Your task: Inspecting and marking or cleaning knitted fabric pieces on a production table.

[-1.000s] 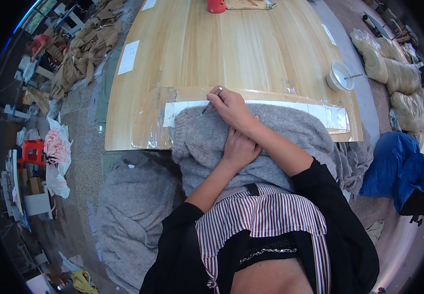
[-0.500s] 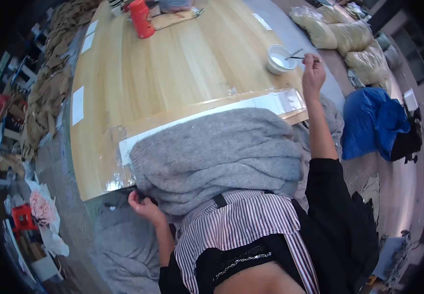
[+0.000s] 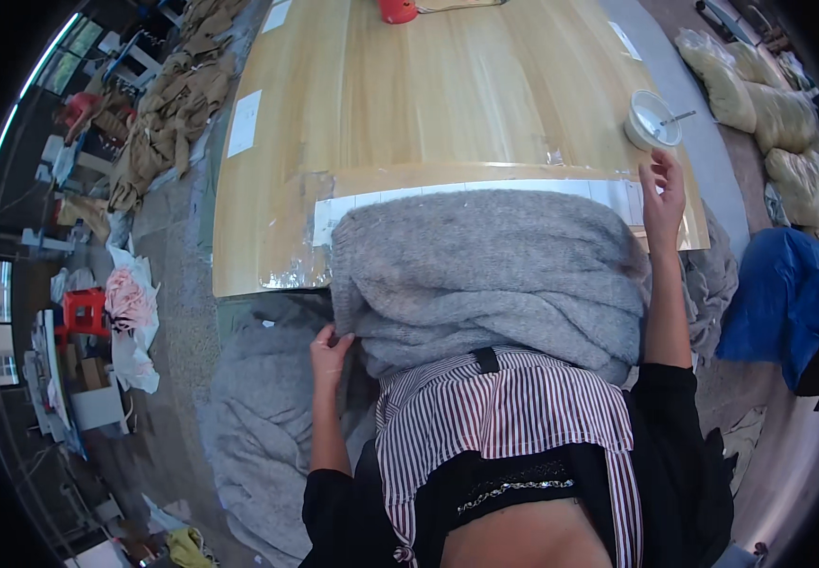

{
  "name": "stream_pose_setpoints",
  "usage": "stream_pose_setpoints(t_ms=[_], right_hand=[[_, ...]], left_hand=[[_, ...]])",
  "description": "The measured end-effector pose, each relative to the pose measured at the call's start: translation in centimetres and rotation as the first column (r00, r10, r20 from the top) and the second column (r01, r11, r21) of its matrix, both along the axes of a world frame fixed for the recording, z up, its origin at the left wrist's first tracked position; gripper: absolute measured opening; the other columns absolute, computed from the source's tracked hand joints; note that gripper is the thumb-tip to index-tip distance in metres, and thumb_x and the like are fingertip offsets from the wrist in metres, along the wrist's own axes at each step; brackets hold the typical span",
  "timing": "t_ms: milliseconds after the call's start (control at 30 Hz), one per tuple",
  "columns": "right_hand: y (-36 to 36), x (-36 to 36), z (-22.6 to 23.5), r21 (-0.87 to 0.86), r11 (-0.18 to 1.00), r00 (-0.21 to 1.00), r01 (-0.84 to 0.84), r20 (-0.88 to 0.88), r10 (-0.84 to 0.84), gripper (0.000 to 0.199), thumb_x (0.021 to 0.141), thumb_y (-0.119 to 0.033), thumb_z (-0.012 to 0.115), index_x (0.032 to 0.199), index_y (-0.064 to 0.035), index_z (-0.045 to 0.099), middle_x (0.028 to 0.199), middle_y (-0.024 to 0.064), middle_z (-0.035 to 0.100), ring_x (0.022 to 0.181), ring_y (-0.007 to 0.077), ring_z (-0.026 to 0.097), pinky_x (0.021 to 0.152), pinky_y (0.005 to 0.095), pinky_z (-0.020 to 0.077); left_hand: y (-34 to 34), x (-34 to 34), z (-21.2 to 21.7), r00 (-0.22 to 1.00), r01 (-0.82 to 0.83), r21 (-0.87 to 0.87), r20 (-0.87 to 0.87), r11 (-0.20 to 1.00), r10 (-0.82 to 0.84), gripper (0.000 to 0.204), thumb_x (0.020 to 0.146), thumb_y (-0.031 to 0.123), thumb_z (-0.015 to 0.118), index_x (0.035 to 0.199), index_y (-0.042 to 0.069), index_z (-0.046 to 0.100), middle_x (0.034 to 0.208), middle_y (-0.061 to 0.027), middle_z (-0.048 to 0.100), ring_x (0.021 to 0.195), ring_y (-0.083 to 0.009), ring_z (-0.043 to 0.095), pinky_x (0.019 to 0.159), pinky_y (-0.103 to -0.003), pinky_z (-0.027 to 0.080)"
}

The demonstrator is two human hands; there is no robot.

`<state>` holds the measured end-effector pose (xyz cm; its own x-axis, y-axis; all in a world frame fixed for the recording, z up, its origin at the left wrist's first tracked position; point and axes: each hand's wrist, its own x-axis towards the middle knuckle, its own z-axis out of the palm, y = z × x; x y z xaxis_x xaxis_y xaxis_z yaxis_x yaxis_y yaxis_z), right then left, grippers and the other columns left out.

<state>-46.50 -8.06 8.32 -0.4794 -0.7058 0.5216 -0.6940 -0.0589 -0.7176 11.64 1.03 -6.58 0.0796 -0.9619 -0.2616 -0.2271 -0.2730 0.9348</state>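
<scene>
Flanking 1 grey knit (image 3: 485, 260): 2 hands (image 3: 327, 356)

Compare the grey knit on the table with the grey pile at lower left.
The grey knit lies across the near edge of the table; the grey pile sits off it, lower down. The knit spreads wide with long crosswise folds; the pile is bunched in a heap. Both are soft, creased and grey.

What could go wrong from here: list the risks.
The white round bowl, a thin grey stick poking over its rim, stands near the right edge of the pale wood-grain table; the right hand, close by, might knock it over.
The fuzzy grey knit hangs over the table's near edge; a tug by the left hand, at its left side, could shift it.
</scene>
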Motion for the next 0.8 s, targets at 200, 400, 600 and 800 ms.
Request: stream_pose_setpoints(t_ms=[200,400,600,800], right_hand=[[-1.6,-2.2,0.1,-0.148,0.973,0.961,0.179,0.237,-0.141,0.034,0.083,-0.013,0.068,0.113,-0.0028,0.054,0.087,0.0005,0.055,0.072,0.0069,0.05,0.065,0.0236,0.0443],[-4.3,-5.5,2.6,0.152,0.959,0.876,0.239,-0.46,-0.145,0.053,0.071,-0.025,0.074,0.119,-0.0124,0.057,0.093,0.0072,0.06,0.083,0.0227,0.059,0.075,0.0382,0.0437],[-6.6,-7.2,2.9,0.21,0.942,0.894,0.261,-0.42,-0.154,0.025,0.072,-0.029,0.071,0.086,-0.008,0.071,0.079,0.0118,0.063,0.078,0.0302,0.062,0.069,0.0409,0.0479],[-5.9,-8.4,2.6,0.048,0.982,0.916,0.182,-0.373,-0.151,0.018,0.084,-0.022,0.064,0.086,-0.005,0.067,0.083,0.0119,0.063,0.076,0.0307,0.059,0.069,0.0413,0.0458]], left_hand=[[-1.2,-1.7,0.2,0.999,-0.034,-0.009,0.006,0.999,0.035,0.026,0.079,-0.002,0.064,0.106,-0.004,0.061,0.093,-0.0073,0.066,0.083,-0.0145,0.06,0.077,-0.028,0.048],[-1.5,-4.2,-1.5,0.986,-0.126,-0.032,-0.113,0.992,0.122,0.031,0.078,-0.008,0.057,0.109,-0.003,0.06,0.097,-0.0063,0.065,0.087,-0.0146,0.06,0.079,-0.028,0.046],[-0.9,-4.3,-2.2,0.954,-0.262,-0.037,-0.163,0.964,0.252,0.028,0.075,-0.005,0.06,0.103,-0.003,0.063,0.089,-0.0057,0.067,0.077,-0.0132,0.06,0.071,-0.027,0.046],[-0.5,-4.2,-3.0,0.964,-0.239,-0.008,-0.121,0.971,0.237,0.03,0.073,-0.004,0.063,0.103,-0.003,0.063,0.089,-0.0066,0.068,0.079,-0.0141,0.062,0.074,-0.029,0.048]])
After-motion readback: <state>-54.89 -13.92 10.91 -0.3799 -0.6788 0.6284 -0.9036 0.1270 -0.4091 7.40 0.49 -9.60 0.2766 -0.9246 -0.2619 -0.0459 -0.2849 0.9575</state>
